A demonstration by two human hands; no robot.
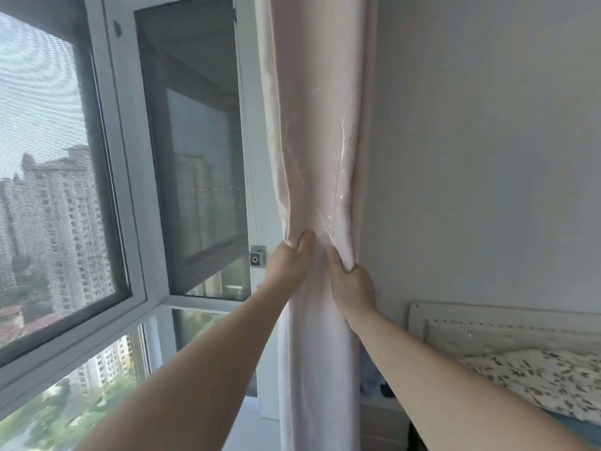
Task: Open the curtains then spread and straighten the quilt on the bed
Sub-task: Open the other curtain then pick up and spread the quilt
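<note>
A pale pink curtain (313, 131) hangs bunched into a narrow column against the corner of the wall, right of the window. My left hand (287, 260) grips its left folds and my right hand (351, 284) grips its right folds, both at the same height. At the lower right lies bedding with a white, dark-leaf print (549, 382), in front of a white padded headboard (487, 327). Most of the bed is out of frame.
A white-framed window (130, 196) with a grey insect screen fills the left side, and tower blocks show outside. A small grey fitting (257, 258) sits on the frame beside my left hand. A plain wall (487, 157) is on the right.
</note>
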